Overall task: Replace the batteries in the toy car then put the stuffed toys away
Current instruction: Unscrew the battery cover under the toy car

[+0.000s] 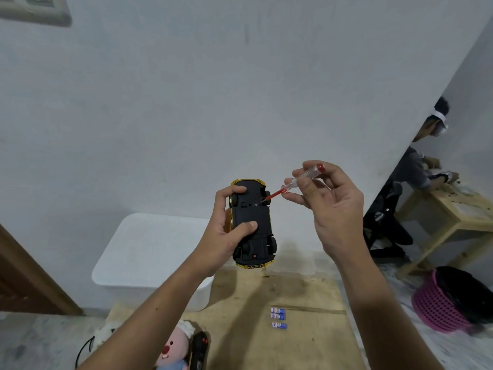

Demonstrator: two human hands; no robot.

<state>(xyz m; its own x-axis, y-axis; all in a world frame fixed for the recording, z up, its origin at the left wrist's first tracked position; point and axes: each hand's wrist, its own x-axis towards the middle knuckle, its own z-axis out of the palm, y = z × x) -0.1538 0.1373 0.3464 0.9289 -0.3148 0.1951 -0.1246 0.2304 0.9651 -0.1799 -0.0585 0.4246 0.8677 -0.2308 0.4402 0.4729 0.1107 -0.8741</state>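
My left hand (pixel 224 228) holds a yellow toy car (pixel 253 225) upside down in the air, its black underside facing me. My right hand (pixel 328 198) grips a small screwdriver (pixel 293 182) with a clear handle and red shaft. Its tip touches a screw on the car's underside near the far wheels. Three blue and white batteries (pixel 278 317) lie on the wooden board (pixel 306 343) below. A pink stuffed toy (pixel 173 348) and a white stuffed toy (pixel 106 332) lie at the bottom left, partly hidden by my left arm.
A white lidded plastic box (pixel 152 252) stands against the wall on the left. A black remote control (pixel 199 348) lies beside the pink toy. At the right are a pink basket (pixel 440 305) with a black bag, a wooden table (pixel 453 209) and another person (pixel 416 166).
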